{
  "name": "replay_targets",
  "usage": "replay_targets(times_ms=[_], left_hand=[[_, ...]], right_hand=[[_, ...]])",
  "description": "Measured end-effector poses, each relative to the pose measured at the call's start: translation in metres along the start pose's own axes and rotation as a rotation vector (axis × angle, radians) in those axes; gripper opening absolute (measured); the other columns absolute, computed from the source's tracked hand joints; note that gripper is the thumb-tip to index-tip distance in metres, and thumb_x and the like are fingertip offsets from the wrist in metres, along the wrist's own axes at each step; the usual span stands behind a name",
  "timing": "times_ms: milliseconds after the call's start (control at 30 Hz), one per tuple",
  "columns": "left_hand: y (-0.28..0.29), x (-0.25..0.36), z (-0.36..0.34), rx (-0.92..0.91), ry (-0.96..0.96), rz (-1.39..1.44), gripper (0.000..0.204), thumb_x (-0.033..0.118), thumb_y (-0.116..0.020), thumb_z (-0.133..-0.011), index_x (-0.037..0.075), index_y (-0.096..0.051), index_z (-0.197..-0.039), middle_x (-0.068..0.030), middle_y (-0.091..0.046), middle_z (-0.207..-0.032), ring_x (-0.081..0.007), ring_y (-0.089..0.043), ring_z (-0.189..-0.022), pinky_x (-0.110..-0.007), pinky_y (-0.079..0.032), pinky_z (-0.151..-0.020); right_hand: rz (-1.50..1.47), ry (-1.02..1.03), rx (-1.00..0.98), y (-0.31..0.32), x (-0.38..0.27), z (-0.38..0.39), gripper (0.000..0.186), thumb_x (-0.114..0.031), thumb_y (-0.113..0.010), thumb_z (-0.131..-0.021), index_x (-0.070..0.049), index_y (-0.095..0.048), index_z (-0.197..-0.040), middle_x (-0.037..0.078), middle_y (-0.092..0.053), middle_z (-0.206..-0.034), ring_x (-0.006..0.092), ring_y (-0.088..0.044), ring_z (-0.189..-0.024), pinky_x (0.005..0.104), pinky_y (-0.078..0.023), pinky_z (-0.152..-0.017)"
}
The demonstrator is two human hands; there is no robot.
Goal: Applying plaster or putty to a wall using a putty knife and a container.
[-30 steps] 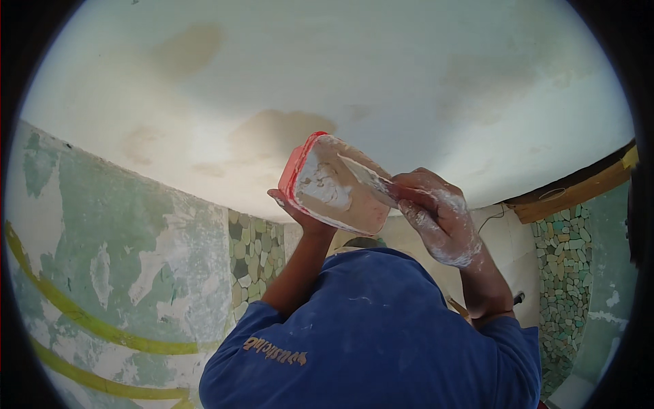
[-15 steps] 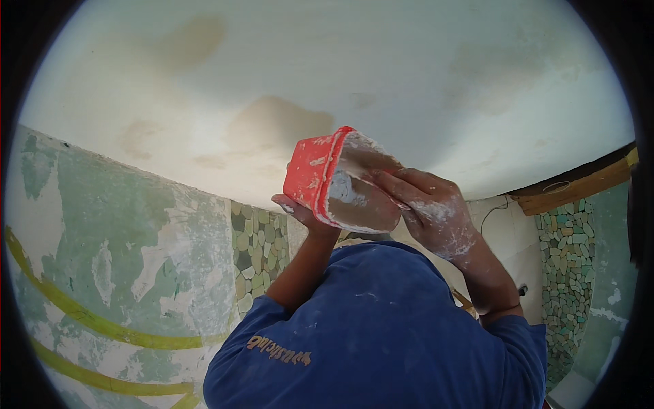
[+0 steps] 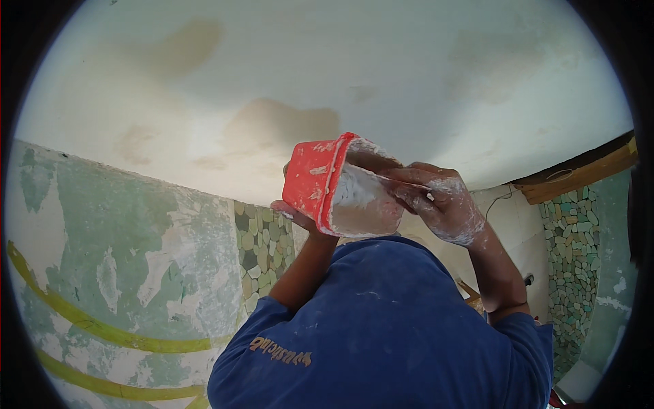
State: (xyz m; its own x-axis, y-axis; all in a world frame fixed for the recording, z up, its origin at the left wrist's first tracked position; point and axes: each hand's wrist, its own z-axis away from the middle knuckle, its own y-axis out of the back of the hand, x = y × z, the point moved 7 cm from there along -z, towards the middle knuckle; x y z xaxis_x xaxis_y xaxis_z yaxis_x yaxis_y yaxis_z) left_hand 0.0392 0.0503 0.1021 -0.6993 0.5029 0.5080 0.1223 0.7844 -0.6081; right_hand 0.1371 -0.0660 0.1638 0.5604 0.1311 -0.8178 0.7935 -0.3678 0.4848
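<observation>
A red plastic tub (image 3: pixel 310 178), crusted with white plaster along its rim, is tilted with its mouth toward the right. My left hand (image 3: pixel 294 213) is closed around it from below and behind, most of the fingers hidden by the tub. My right hand (image 3: pixel 439 203), smeared with white plaster, pinches a thin flat scraper (image 3: pixel 398 180) at the mouth of the tub. The scraper reaches inside, and its handle is mostly covered by my fingers. Wet, pale plaster (image 3: pixel 353 187) shows inside the mouth.
A whitish surface with damp brownish patches (image 3: pixel 279 126) spreads above my hands. At left stands a patchy green wall (image 3: pixel 122 238) with curved yellow-green bands (image 3: pixel 102 330). Pebble-tiled strips (image 3: pixel 571 252), a wooden beam (image 3: pixel 579 174) and a thin wire (image 3: pixel 496 201) lie to the sides.
My right hand has turned a little and shifted slightly right, tilting the scraper in the tub. More wet plaster shows at the mouth. The tub sits slightly lower in view.
</observation>
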Motion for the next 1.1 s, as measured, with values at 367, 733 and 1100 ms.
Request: replay_targets(times_ms=[367, 733, 1100], left_hand=[[0.071, -0.014, 0.045, 0.512, -0.042, -0.049, 0.116, 0.094, -0.029, -0.077, 0.006, -0.032, -0.151, -0.0179, -0.041, -0.151, -0.0361, -0.045, -0.135, -0.054, -0.036, -0.113], [0.074, -0.008, 0.068, 0.779, -0.055, -0.177, 0.103, 0.086, -0.018, -0.088, 0.004, -0.035, -0.148, -0.0126, -0.042, -0.150, -0.0297, -0.043, -0.136, -0.046, -0.034, -0.116], [0.063, -0.032, 0.035, 0.703, -0.002, -0.171, 0.102, 0.083, -0.014, -0.090, 0.004, -0.034, -0.150, -0.0141, -0.043, -0.150, -0.0320, -0.040, -0.139, -0.047, -0.030, -0.118]], right_hand=[[-0.570, -0.387, 0.024, -0.017, 0.024, 0.030, 0.027, -0.004, -0.065, -0.094, 0.004, -0.065, -0.120, 0.012, -0.072, -0.103, 0.0146, -0.068, -0.091, 0.0284, -0.056, -0.080], [-1.057, -0.409, 0.383, -0.036, 0.037, 0.049, 0.027, -0.002, -0.066, -0.094, 0.004, -0.063, -0.120, 0.011, -0.071, -0.107, 0.0155, -0.068, -0.096, 0.0295, -0.057, -0.081], [-1.413, -0.504, 0.526, -0.028, 0.049, 0.038, 0.039, -0.002, -0.062, -0.094, -0.003, -0.053, -0.132, 0.010, -0.064, -0.123, 0.0201, -0.065, -0.108, 0.0358, -0.056, -0.091]])
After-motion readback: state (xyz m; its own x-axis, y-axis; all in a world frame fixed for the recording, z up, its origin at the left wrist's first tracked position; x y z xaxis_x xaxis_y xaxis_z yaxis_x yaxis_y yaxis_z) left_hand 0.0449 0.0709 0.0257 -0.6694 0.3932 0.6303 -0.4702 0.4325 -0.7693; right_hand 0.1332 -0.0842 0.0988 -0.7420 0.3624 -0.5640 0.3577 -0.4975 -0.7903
